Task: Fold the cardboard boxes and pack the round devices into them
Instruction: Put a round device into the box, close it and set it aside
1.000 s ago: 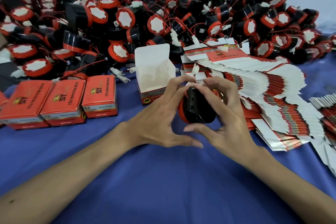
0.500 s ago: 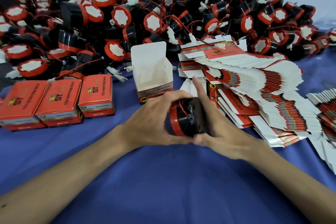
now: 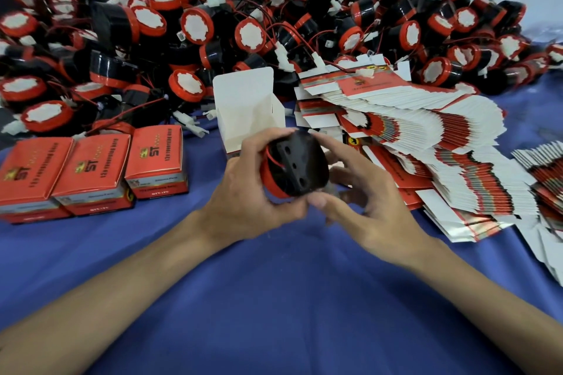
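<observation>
Head view: the left hand (image 3: 243, 195) curls its fingers and thumb round a black round device (image 3: 294, 170) with a red rim, held above the blue cloth (image 3: 274, 298). The right hand (image 3: 368, 210) is blurred, its fingers spread loosely. Its forefinger lies at the device's top edge and its thumb near the lower edge, but whether it grips cannot be told. Just behind stands an open box (image 3: 246, 109), flap up. Three closed boxes (image 3: 91, 173) sit to the left, flat boxes (image 3: 426, 143) to the right, and a pile of devices (image 3: 213, 24) behind.
</observation>
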`<control>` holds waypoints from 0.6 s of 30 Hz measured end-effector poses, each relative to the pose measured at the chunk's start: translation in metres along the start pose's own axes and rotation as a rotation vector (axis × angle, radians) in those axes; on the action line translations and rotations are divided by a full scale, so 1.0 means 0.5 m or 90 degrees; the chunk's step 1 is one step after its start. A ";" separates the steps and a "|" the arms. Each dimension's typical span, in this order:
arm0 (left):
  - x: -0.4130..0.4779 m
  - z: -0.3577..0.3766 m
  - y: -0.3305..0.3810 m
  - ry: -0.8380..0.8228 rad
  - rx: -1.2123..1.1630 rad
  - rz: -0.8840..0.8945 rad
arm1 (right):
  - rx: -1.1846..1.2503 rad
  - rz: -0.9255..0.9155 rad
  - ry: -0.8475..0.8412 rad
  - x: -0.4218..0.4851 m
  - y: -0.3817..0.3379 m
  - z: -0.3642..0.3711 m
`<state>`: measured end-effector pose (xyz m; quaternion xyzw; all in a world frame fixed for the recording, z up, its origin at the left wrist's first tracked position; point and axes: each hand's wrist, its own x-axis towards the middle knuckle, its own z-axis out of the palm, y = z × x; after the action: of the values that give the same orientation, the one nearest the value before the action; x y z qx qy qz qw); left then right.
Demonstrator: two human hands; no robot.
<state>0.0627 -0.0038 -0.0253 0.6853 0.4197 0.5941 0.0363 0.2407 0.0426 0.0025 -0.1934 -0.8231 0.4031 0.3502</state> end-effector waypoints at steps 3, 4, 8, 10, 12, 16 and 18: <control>0.002 0.003 -0.006 -0.015 0.033 0.012 | -0.068 -0.014 0.093 -0.003 -0.001 0.008; 0.003 0.005 -0.006 -0.025 0.064 0.021 | -0.084 -0.026 0.120 -0.003 -0.001 0.012; 0.008 0.006 0.003 0.011 0.138 -0.013 | -0.156 -0.150 0.155 -0.004 0.011 0.023; 0.012 0.001 0.012 0.054 0.097 -0.059 | -0.221 -0.236 0.154 -0.005 0.016 0.023; 0.013 0.001 0.022 0.078 -0.002 -0.092 | -0.252 -0.312 0.135 -0.007 0.022 0.024; 0.015 0.022 0.046 0.111 -0.169 -0.235 | -0.256 -0.354 0.120 -0.005 0.021 0.034; 0.019 0.029 0.053 0.121 -0.212 -0.314 | -0.381 -0.373 0.149 -0.002 0.022 0.040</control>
<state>0.0884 -0.0088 -0.0077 0.4888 0.4715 0.6895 0.2519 0.2272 0.0381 -0.0154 -0.0887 -0.8787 0.0058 0.4691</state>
